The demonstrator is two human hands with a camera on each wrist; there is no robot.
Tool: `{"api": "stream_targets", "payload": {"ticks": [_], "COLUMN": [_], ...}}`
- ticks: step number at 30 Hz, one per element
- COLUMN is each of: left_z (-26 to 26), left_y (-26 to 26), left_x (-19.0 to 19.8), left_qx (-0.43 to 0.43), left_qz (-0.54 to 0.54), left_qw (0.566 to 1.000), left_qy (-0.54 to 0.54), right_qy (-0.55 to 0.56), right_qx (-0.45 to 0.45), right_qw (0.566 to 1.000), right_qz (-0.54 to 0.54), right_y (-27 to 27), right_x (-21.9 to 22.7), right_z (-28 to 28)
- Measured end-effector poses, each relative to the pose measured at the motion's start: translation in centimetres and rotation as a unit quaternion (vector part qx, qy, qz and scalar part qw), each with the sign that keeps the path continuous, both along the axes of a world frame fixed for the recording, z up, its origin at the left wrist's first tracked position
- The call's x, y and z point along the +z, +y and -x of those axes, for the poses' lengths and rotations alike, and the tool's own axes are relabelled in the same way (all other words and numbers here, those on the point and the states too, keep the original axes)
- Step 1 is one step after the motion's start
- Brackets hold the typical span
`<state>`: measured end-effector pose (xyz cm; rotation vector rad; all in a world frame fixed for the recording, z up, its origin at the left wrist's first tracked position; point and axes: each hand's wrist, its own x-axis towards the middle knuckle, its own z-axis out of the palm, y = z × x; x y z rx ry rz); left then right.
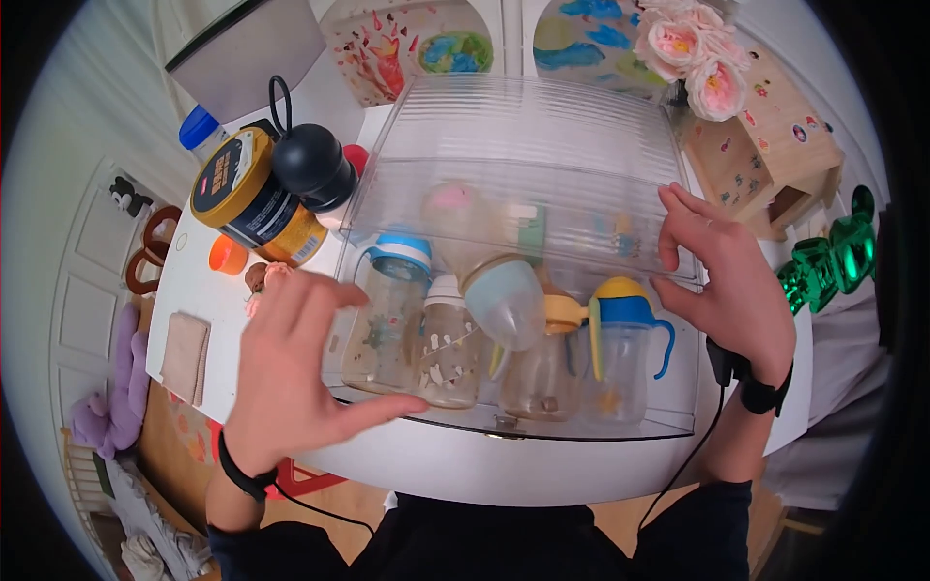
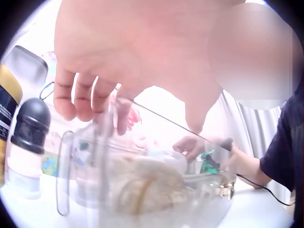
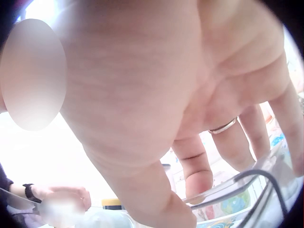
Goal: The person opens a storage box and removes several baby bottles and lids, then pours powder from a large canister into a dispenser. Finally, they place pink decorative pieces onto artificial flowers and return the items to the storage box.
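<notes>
A clear plastic storage box (image 1: 591, 431) with a ribbed clear lid (image 1: 542, 116) stands in front of me, holding several baby bottles. Among them are a bottle with a blue-and-white top (image 1: 399, 254), a tilted bottle with a pale blue cap (image 1: 506, 305) and a cup with a yellow-and-blue top and blue handles (image 1: 622, 310). My left hand (image 1: 291, 373) spreads thumb and fingers over the box's front left corner, thumb near the front rim. At the right edge of the lid, my right hand (image 1: 727, 266) has its fingers loosely bent, thumb apart from them.
Left of the box stand a gold-and-black tub (image 1: 242, 198), a dark round-topped bottle (image 1: 315, 165) with a loop, and an orange cap (image 1: 228, 255). A folded cloth (image 1: 184, 356) lies at the table's left edge. Pink flowers (image 1: 715, 85) and a wooden house (image 1: 765, 145) stand back right.
</notes>
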<state>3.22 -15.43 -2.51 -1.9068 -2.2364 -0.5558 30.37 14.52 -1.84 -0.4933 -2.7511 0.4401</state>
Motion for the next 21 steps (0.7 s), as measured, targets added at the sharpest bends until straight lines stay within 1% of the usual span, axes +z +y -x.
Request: {"api": "stream_targets", "payload": {"ticks": [3, 6, 9, 11, 14, 17, 20, 21], "left_z": [0.9, 1.2, 0.7, -0.7, -1.3, -1.2, -1.2, -1.1], "left_y": [-0.3, 1.0, 4.1, 5.5, 5.7, 5.1, 5.2, 5.5], "left_x": [0.4, 0.8, 1.6, 1.8, 1.0, 2.3, 3.5, 3.8], "left_qx": [0.009, 0.010, -0.012, -0.003, 0.001, -0.015, -0.031, -0.040], "left_qz": [0.011, -0.011, -0.027, 0.010, 0.060, 0.104, 0.128, 0.132], "left_qw": [0.998, 0.999, 0.999, 1.000, 0.995, 0.991, 0.989, 0.988], "left_qy": [-0.058, -0.041, 0.018, 0.029, 0.079, 0.088, 0.062, 0.073], "right_qy": [-0.013, -0.009, -0.015, -0.016, -0.011, -0.007, -0.001, 0.001], "right_qx": [-0.014, -0.013, -0.008, -0.009, -0.011, -0.013, -0.015, -0.014], "right_qw": [1.000, 1.000, 1.000, 1.000, 1.000, 1.000, 0.999, 0.999], "right_qz": [0.004, -0.007, -0.006, -0.003, -0.012, -0.025, -0.034, -0.033], "right_y": [-0.4, -0.6, -0.8, -0.8, -0.8, -0.8, -0.7, -0.6], "right_x": [0.3, 0.2, 0.4, 0.5, 0.4, 0.2, -0.1, -0.2], "right_z": [0.1, 0.1, 0.3, 0.3, 0.3, 0.1, 0.0, 0.0]}}
